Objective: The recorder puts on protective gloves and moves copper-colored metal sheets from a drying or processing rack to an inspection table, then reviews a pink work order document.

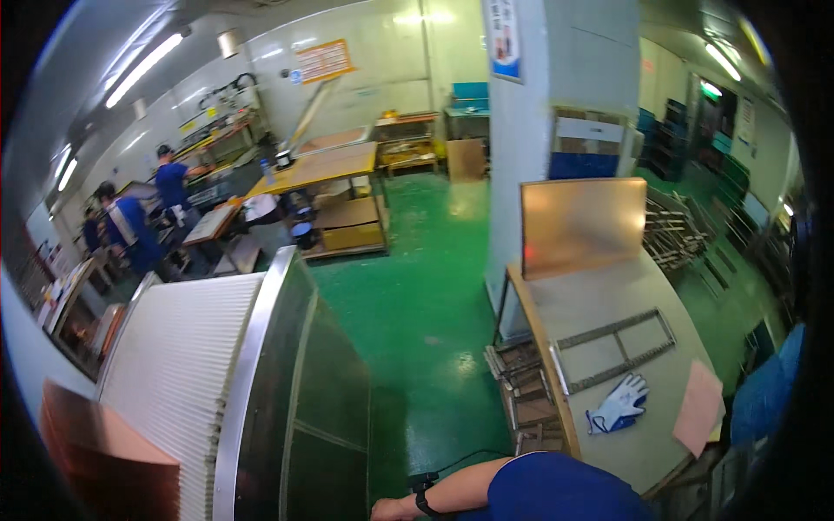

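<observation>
- At eight o'clock on my feed, a copper sheet [109,456] stands tilted at the near end of a ribbed conveyor [191,321]; I cannot tell what supports it.
- Co-workers [135,230] in blue stand beyond, between nine and ten o'clock.
- A yellow bench [339,165] sits near half past ten, with boxes [352,236] underneath.
- Of the hands, I see only part of the right hand [388,509], at six o'clock, near the conveyor's metal side; the frame cuts it off, so I cannot tell whether it grasps anything. The left is out of my view.
- Beside it are a black wristband [424,500] and, further right, a blue sleeve [565,491].
- A shiny panel [584,227] stands upright near three o'clock on a grey bench [599,295].
- At four o'clock on that bench, I find a metal frame [621,345], a white-and-blue glove [620,402] and a pink sheet [698,408].
</observation>
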`<action>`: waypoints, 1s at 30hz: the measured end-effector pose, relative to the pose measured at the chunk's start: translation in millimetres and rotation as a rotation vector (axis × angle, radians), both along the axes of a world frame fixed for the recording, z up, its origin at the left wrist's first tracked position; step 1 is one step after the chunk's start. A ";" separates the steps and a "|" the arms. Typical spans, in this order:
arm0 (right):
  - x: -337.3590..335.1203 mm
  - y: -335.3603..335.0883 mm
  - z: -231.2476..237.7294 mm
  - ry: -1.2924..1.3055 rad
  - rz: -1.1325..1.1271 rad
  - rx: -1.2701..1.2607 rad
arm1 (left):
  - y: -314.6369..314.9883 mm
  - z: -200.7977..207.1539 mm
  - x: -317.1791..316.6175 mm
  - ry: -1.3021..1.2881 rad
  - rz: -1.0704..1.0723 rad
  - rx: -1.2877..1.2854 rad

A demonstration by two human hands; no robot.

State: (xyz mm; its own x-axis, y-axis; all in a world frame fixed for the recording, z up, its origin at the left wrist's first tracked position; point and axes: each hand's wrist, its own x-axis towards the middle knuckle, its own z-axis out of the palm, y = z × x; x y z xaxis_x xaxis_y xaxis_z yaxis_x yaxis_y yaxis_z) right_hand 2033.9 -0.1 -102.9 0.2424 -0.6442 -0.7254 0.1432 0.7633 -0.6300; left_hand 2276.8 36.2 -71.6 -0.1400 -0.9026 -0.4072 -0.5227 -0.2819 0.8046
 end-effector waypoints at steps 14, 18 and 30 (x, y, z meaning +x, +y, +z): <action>12.3 83.5 -36.0 -0.068 -0.658 0.013 | -64.5 -36.0 28.7 0.062 -0.565 -0.035; 39.6 122.8 -18.8 0.003 -0.643 0.022 | -62.4 -33.1 39.6 0.044 -0.594 -0.011; -0.9 156.1 12.0 -0.158 -0.729 -0.127 | -41.4 -21.0 -20.1 0.003 -0.697 -0.063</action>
State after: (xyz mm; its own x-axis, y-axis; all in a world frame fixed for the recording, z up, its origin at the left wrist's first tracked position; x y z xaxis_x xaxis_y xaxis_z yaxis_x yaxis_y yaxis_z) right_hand 2033.0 156.0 -90.9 -0.1822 -0.7577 -0.6266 0.6795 0.3636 -0.6373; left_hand 2256.7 -5.2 -92.6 -0.6958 -0.6238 -0.3560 -0.5624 0.1649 0.8102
